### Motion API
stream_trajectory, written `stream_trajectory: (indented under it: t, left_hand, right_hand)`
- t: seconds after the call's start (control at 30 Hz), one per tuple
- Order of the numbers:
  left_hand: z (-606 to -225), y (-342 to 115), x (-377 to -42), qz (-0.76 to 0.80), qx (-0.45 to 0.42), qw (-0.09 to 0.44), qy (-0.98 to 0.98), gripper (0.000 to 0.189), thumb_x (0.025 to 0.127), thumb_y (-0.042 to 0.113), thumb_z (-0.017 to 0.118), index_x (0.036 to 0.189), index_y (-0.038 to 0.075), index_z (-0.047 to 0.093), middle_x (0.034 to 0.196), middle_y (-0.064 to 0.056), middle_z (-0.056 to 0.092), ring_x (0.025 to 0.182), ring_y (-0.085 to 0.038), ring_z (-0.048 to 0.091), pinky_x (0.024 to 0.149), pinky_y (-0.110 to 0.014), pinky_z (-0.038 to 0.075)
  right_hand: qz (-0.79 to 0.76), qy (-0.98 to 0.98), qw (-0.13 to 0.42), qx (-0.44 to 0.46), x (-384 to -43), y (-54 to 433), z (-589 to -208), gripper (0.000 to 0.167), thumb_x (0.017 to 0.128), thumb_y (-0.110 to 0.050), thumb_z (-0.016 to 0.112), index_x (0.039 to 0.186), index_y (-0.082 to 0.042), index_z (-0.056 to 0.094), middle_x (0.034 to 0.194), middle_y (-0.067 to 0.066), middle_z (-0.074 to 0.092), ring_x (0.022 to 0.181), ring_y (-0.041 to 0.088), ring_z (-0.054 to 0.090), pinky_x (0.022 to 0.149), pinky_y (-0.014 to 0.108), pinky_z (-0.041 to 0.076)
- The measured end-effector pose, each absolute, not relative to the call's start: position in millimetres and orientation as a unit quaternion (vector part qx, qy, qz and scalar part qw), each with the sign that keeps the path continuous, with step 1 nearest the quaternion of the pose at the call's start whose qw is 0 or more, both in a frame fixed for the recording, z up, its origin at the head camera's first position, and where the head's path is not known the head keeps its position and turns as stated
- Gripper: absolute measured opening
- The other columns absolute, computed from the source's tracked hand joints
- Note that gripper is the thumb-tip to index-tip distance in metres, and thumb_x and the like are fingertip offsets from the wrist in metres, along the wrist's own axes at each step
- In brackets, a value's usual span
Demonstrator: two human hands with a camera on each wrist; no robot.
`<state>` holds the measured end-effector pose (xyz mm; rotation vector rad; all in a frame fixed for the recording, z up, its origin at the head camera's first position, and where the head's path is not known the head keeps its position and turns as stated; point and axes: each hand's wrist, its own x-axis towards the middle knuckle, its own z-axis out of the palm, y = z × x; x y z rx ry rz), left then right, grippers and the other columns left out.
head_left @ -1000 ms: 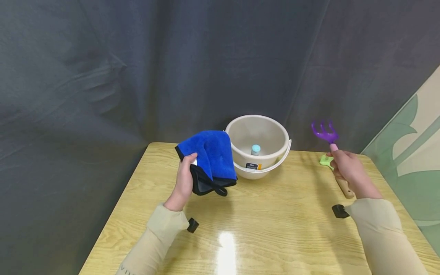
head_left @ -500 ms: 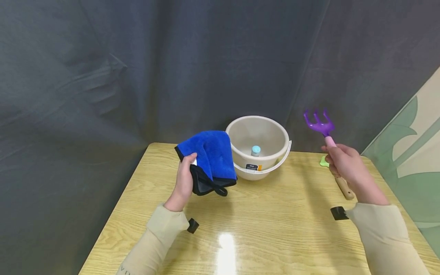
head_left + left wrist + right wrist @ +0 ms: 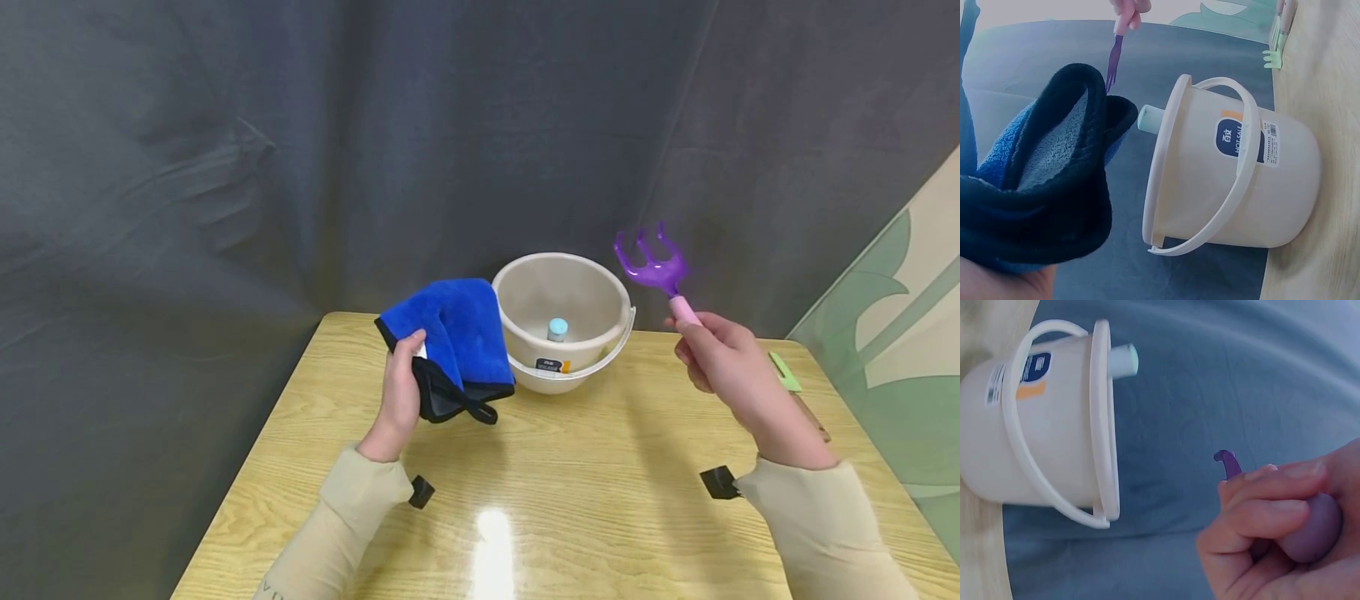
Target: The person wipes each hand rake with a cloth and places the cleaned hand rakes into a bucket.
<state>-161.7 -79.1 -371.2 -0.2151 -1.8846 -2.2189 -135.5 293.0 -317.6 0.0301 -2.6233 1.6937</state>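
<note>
Indoor corner of unclear kind: dark drape (image 3: 465,142), wood-grain table (image 3: 585,467), leaf-patterned surface (image 3: 903,333)

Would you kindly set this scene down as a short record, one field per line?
Left hand: holds a blue cloth with black edging
Right hand: grips a purple rake by its pink handle
Bucket: upright on the wooden table
Inside bucket: one cylinder with a light blue top, rising past the rim
Table's right side: at least one green-headed tool, partly hidden
Backdrop: dark curtain
</note>
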Motion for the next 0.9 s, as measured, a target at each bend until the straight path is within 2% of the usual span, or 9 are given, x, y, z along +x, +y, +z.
stream_trajectory:
  t: [0.07,0.23,0.4,0.63,0.77,0.9]
  left_hand:
    - [-370,-79,-163,-0.758,-0.084,0.117,-0.636,0.027,0.102,0.023,0.038,0.084,0.012,0.056,0.087,0.002,0.046,0.103,-0.015,0.046,0.103,-0.030,0.033]
    - [-367,-77,-164,-0.767,-0.111,0.127,-0.619,0.026,0.103,0.025,0.039,0.093,0.009,0.056,0.092,0.001,0.051,0.101,-0.015,0.050,0.099,-0.028,0.037]
    - [-365,-75,-164,-0.781,-0.123,0.119,-0.600,0.026,0.103,0.027,0.039,0.103,0.007,0.057,0.101,-0.001,0.057,0.099,-0.015,0.054,0.095,-0.026,0.043]
    - [-366,-74,-163,-0.775,-0.121,0.129,-0.606,0.026,0.104,0.027,0.039,0.106,0.007,0.055,0.101,0.000,0.053,0.102,-0.015,0.051,0.097,-0.026,0.040]
    - [-363,-72,-163,-0.780,-0.120,0.151,-0.596,0.024,0.104,0.027,0.045,0.109,0.005,0.054,0.100,-0.001,0.052,0.104,-0.016,0.050,0.099,-0.028,0.039]
    - [-359,-68,-164,-0.775,-0.111,0.177,-0.596,0.029,0.103,0.027,0.054,0.119,0.003,0.056,0.106,-0.003,0.059,0.105,-0.017,0.054,0.099,-0.030,0.042]
  right_hand:
    - [0.537,-0.844,0.015,0.016,-133,288,-317,0.041,0.109,-0.036,0.044,0.121,0.002,0.054,0.076,0.001,0.051,0.056,0.009,0.041,0.045,0.027,0.035]
    - [0.541,-0.840,0.021,0.038,-129,274,-316,0.035,0.109,-0.032,0.046,0.118,0.000,0.056,0.072,0.002,0.048,0.052,0.010,0.038,0.042,0.030,0.031]
    - [0.537,-0.842,0.012,0.053,-124,262,-315,0.038,0.109,-0.032,0.047,0.122,0.003,0.055,0.074,0.005,0.048,0.052,0.012,0.037,0.041,0.030,0.031]
    - [0.536,-0.842,-0.008,0.067,-117,241,-321,0.039,0.109,-0.030,0.047,0.125,0.004,0.056,0.073,0.007,0.047,0.053,0.012,0.038,0.042,0.028,0.032]
    - [0.537,-0.839,-0.014,0.085,-114,227,-327,0.034,0.109,-0.025,0.048,0.125,0.003,0.059,0.068,0.008,0.045,0.050,0.013,0.037,0.041,0.028,0.032]
    - [0.542,-0.835,-0.027,0.094,-112,213,-334,0.030,0.108,-0.021,0.051,0.123,0.003,0.061,0.067,0.008,0.045,0.049,0.012,0.035,0.041,0.026,0.031]
